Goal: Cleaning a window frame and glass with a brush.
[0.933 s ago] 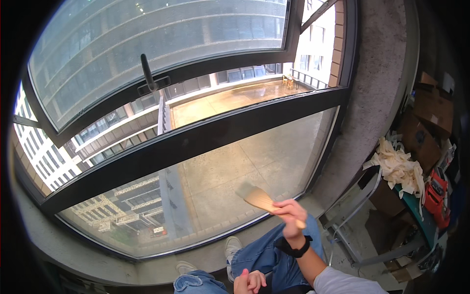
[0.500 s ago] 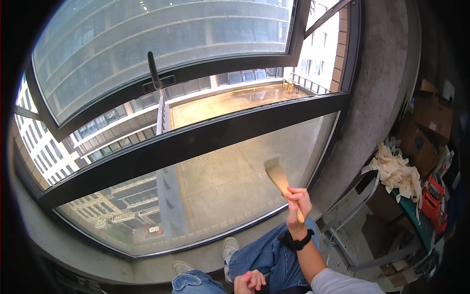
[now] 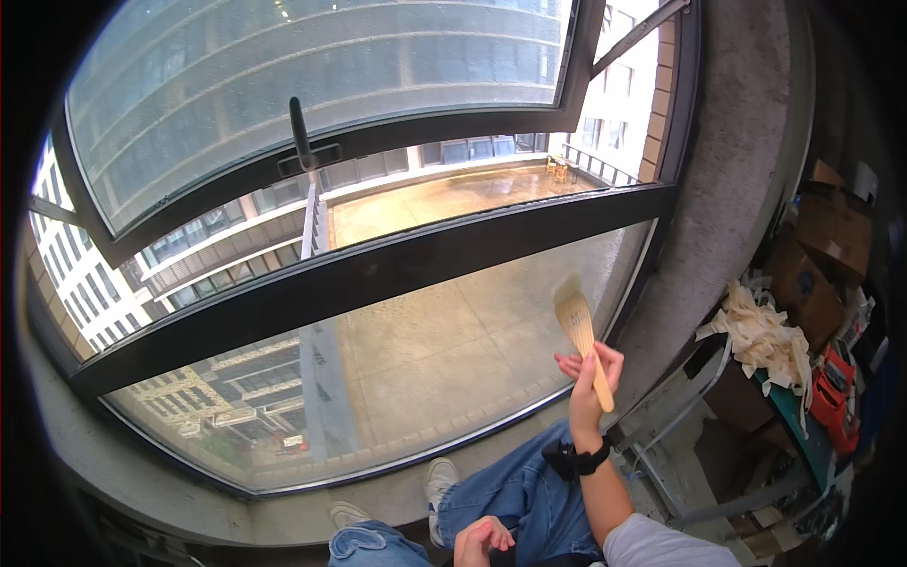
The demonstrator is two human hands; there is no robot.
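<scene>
Wooden brush [image 3: 578,326] upright (bristles up)

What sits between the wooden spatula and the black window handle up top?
Head view: the thick black window crossbar crosses between the wooden spatula and black window handle.

The person wears blue ripped jeans [image 3: 515,501], white sneakers [image 3: 439,482], a light grey sleeve [image 3: 652,546] and a black wristwatch [image 3: 578,460] on the right wrist.

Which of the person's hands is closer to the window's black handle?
Right. The right hand, gripping a wooden brush, is raised toward the glass, below and right of the handle. The left hand rests much lower, on the lap.
</scene>
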